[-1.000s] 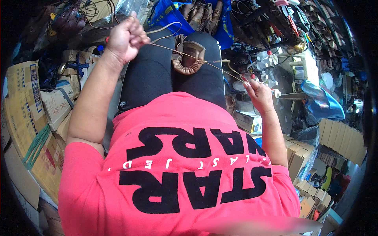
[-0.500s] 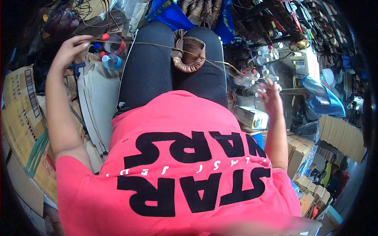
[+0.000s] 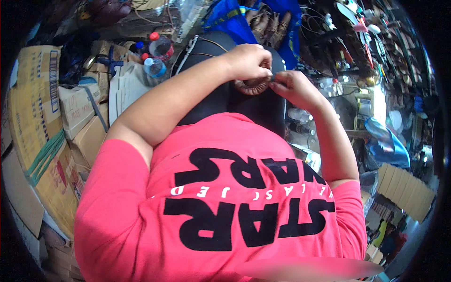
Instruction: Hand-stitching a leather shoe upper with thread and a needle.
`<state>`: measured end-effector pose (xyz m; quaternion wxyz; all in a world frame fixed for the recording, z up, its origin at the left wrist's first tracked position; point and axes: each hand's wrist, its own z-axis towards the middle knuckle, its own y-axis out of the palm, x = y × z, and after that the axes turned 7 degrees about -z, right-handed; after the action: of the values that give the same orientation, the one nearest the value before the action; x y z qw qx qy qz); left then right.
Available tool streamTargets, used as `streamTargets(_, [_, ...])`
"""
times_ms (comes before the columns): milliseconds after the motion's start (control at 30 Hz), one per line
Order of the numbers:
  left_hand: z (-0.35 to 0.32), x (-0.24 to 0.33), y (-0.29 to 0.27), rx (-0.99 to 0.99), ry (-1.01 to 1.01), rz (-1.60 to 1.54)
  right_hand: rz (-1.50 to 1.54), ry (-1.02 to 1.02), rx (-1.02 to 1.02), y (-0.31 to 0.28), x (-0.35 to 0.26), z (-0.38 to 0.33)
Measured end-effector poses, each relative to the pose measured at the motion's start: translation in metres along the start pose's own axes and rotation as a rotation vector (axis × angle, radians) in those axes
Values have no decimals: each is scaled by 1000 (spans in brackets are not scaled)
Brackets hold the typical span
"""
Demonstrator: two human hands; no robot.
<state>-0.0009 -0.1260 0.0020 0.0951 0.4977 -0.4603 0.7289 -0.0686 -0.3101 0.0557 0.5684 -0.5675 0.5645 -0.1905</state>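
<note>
On my lap lies a brown leather shoe (image 3: 252, 89) with a gathered, rounded toe; my hands cover much of it. My left hand (image 3: 250, 62) is bent in over its upper side, fingers curled closed. Close to it, at the right edge of the shoe, my right hand (image 3: 292, 87) has thumb and fingers pinched together. What either hand pinches is too small to make out. A thin brown cord (image 3: 199, 53) loops across my left thigh and runs behind my left forearm.
Plastic bottles (image 3: 155, 68) with red and blue caps stand left of my legs, near stacked cardboard (image 3: 35, 103). Beyond my knees lies a blue bag (image 3: 230, 19) with brown pieces. More clear bottles (image 3: 300, 114) and a light-blue plastic bag (image 3: 386, 141) are at the right.
Both hands, spread wide apart with cord stretched across the lap, have come together at the shoe. The view has shifted, so my lap appears further right and lower.
</note>
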Motion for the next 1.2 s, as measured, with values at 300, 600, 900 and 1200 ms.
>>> streamTargets(300, [16, -18, -5, -103, 30, -73, 557, 268, 174, -12, -5, -76])
streamTargets(600, [19, -20, -15, -348, -102, -394, 185, 166, 295, 15, -9, -39])
streamTargets(900, [17, -27, -17, -414, -172, -614, 136, 217, 269, 13, -10, -28])
streamTargets(1200, [17, -28, -18, -453, -193, -613, 61, 213, 273, 12, -15, -23])
